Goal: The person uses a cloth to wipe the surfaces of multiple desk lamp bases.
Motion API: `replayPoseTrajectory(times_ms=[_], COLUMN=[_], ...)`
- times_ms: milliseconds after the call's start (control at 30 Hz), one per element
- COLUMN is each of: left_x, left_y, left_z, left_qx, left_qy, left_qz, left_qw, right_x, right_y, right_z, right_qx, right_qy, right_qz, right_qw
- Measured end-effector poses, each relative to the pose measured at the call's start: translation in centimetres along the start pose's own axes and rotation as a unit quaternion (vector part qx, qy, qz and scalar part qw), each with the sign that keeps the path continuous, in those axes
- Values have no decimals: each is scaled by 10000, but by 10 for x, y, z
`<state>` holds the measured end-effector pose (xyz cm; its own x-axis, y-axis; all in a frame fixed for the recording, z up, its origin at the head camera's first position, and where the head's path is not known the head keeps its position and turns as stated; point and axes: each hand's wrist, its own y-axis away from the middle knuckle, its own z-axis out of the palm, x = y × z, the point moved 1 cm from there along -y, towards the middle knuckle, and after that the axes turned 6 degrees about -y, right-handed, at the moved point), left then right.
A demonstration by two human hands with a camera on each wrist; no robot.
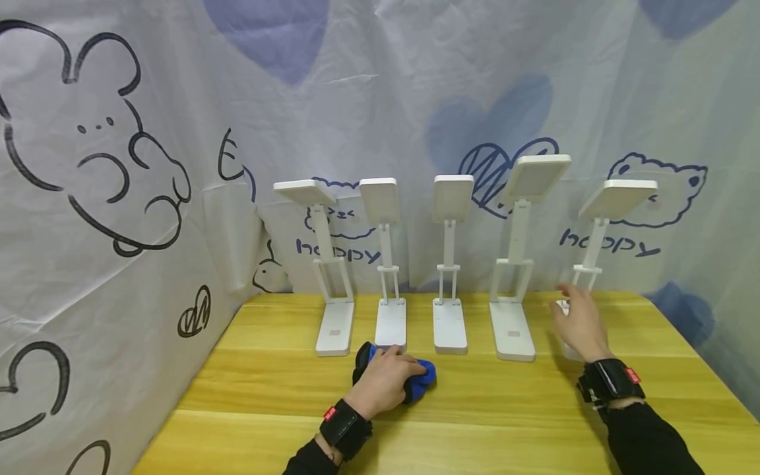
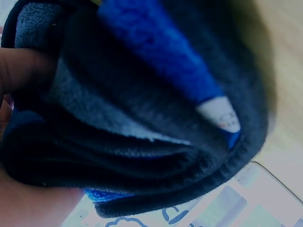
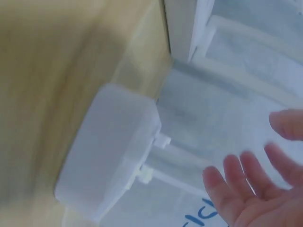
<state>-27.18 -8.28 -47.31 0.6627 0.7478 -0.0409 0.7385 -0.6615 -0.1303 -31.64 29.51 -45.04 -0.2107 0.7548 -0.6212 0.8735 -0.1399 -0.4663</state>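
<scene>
My left hand [image 1: 382,379] grips a bunched blue and black cloth [image 1: 420,381] low over the table, in front of the second lamp [image 1: 390,323] from the left. In the left wrist view, thumb and fingers pinch the folded cloth [image 2: 142,90], and a small white label [image 2: 220,113] shows between its layers. My right hand [image 1: 580,323] reaches to the rightmost white desk lamp [image 1: 617,194], partly covering its base and lower frame. Seen from the right wrist, that hand [image 3: 260,189] has spread, relaxed fingers, apart from the lamp's base [image 3: 106,146].
Several white folding desk lamps stand in a row along the back of the yellow wood table [image 1: 267,396], among them a taller one [image 1: 512,330] beside my right hand. A patterned cloth curtain [image 1: 392,99] hangs behind and at the left.
</scene>
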Motion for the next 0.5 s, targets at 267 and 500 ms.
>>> replayPoseTrajectory(times_ms=[267, 500], left_x=[0, 0], left_y=[-1, -1], left_z=[0, 0], left_qx=[35, 33], left_qy=[-6, 57], left_qz=[12, 20], left_qw=[10000, 10000], right_x=[15, 28], right_y=[-17, -33], right_z=[-17, -25], right_qx=[714, 536], right_qy=[-431, -564], right_qz=[683, 623], right_qw=[9942, 9950])
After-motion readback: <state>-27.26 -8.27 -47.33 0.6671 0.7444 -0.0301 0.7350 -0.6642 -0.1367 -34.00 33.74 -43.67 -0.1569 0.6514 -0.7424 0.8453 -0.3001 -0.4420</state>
